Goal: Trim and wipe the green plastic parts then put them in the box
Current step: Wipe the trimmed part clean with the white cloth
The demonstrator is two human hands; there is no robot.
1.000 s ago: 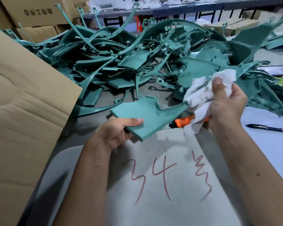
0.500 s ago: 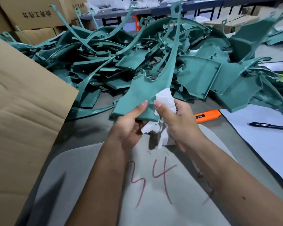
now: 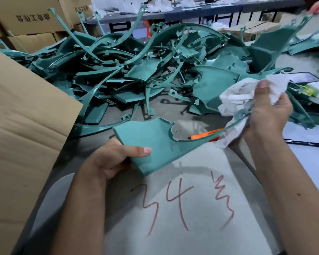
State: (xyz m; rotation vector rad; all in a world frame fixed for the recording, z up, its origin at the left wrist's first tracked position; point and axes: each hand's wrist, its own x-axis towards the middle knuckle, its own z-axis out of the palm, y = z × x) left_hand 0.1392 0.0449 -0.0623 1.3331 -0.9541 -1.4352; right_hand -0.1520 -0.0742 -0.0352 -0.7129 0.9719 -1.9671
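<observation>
My left hand (image 3: 116, 159) grips the wide end of a green plastic part (image 3: 155, 142), thumb on top, holding it roughly flat over the table. The part's thin curved arm runs right to my right hand (image 3: 269, 115), which holds a crumpled white cloth (image 3: 241, 96) wrapped around the arm's tip. An orange-handled knife (image 3: 204, 134) lies on the table under the part. A big heap of green parts (image 3: 136, 70) fills the table behind. The brown box flap (image 3: 26, 126) stands at my left.
A grey sheet with red writing (image 3: 182, 199) lies in front of me. A black pen (image 3: 306, 142) rests on white paper at right, a phone (image 3: 302, 78) and a small packet (image 3: 315, 90) beyond it. Cardboard boxes (image 3: 31, 17) stack at back left.
The part has swung from upright down to nearly flat. My right hand with the cloth slid from the wide end near my left hand out to the thin arm's tip.
</observation>
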